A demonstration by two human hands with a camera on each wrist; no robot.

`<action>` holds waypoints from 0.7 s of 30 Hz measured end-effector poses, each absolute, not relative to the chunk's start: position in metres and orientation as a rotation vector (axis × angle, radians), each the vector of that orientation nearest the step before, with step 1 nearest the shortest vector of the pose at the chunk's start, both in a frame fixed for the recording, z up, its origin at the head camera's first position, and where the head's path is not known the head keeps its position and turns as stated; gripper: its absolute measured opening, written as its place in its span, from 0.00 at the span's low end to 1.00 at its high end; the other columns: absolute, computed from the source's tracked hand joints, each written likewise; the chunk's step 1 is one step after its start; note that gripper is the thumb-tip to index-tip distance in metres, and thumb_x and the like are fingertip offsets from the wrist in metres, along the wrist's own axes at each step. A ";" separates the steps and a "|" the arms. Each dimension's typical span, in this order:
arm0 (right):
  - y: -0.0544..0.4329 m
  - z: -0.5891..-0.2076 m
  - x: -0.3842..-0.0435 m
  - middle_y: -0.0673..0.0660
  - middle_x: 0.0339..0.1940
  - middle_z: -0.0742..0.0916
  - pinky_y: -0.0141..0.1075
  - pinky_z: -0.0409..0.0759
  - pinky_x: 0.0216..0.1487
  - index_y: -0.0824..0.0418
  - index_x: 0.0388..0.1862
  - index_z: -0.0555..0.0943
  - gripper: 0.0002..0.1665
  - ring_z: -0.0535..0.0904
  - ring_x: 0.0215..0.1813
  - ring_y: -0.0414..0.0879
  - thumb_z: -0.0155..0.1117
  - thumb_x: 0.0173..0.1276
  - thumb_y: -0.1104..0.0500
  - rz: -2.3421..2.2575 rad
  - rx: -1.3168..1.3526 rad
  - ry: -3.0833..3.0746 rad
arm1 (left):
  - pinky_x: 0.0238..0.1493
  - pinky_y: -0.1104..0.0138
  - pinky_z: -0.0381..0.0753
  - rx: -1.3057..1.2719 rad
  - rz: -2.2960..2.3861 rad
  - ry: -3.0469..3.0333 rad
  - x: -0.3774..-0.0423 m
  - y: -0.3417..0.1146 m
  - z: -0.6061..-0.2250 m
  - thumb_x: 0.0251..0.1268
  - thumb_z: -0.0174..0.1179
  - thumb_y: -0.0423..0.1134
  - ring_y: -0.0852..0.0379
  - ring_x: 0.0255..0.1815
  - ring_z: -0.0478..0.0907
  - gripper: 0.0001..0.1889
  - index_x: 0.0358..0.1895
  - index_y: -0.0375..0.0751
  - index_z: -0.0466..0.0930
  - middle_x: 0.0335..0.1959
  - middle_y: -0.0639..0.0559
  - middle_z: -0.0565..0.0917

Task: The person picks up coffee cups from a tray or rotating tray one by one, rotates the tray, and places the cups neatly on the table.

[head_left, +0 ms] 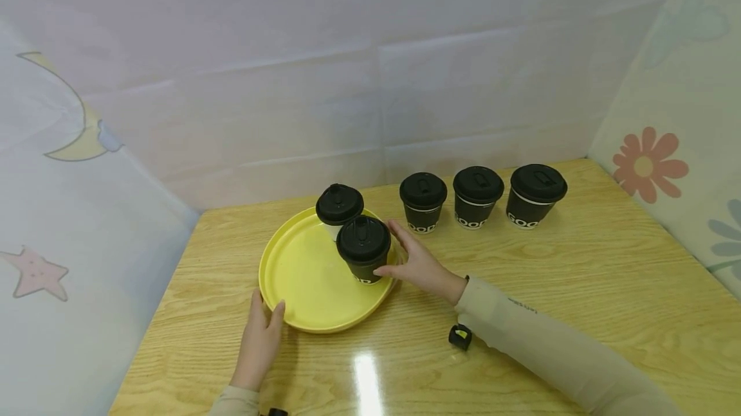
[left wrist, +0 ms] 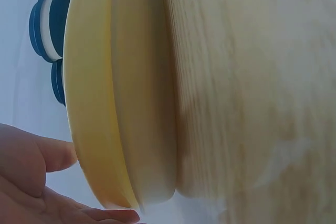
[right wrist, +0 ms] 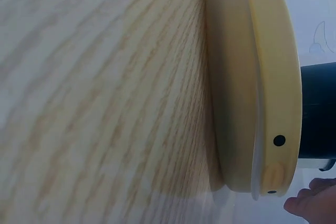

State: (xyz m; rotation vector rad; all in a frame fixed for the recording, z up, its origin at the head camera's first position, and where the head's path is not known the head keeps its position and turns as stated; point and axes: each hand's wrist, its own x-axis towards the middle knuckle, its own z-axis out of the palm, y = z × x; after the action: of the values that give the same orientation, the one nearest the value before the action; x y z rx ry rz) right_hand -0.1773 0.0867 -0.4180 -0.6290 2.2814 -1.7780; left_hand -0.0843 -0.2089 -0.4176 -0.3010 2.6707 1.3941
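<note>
In the head view, my left hand (head_left: 260,339) is at the near left edge of a round yellow tray (head_left: 307,281), thumb over the rim and fingers along the outside. The left wrist view shows that thumb (left wrist: 58,155) against the rim. My right hand (head_left: 419,265) holds a black lidded paper cup (head_left: 363,249) near the tray's right side, thumb on its front. Its far-side fingers are partly hidden. Behind that cup is a second cup, white-bodied with a black lid (head_left: 339,204). In the right wrist view, curled fingers (right wrist: 315,203) show beside the rim.
Right of the tray, three black lidded cups stand in a row: one nearest the tray (head_left: 423,200), a middle one (head_left: 477,197) and a far one (head_left: 535,194). A small black object (head_left: 460,337) is by the right sleeve. Fabric walls (head_left: 376,81) border the wooden table (head_left: 521,274).
</note>
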 end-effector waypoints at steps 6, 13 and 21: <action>0.085 -0.419 -0.179 0.69 0.78 0.53 0.55 0.48 0.75 0.70 0.78 0.45 0.58 0.47 0.77 0.62 0.73 0.61 0.61 -1.757 -0.667 2.266 | 0.71 0.39 0.39 -0.331 1.391 2.653 -0.085 -0.208 -0.420 0.79 0.42 0.51 0.29 0.74 0.32 0.44 0.73 0.25 0.23 0.74 0.26 0.30; 0.083 -0.422 -0.184 0.64 0.79 0.52 0.57 0.44 0.75 0.67 0.79 0.45 0.59 0.44 0.78 0.59 0.74 0.60 0.59 -1.765 -0.681 2.215 | 0.71 0.39 0.42 -0.341 1.360 2.659 -0.085 -0.208 -0.420 0.79 0.43 0.49 0.28 0.74 0.34 0.43 0.73 0.25 0.23 0.74 0.26 0.31; 0.080 -0.423 -0.188 0.62 0.78 0.56 0.56 0.44 0.75 0.65 0.79 0.48 0.59 0.45 0.78 0.57 0.75 0.58 0.63 -1.790 -0.686 2.160 | 0.72 0.40 0.41 -0.339 1.376 2.639 -0.087 -0.209 -0.423 0.79 0.43 0.48 0.30 0.75 0.33 0.43 0.73 0.26 0.22 0.75 0.27 0.29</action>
State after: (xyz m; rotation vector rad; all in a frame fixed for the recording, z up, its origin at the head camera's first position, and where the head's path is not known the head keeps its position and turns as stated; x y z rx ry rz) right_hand -0.1885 0.0804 -0.4233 -0.6862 2.1604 -1.7900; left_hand -0.0868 -0.2095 -0.4229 -0.3387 2.6391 1.3757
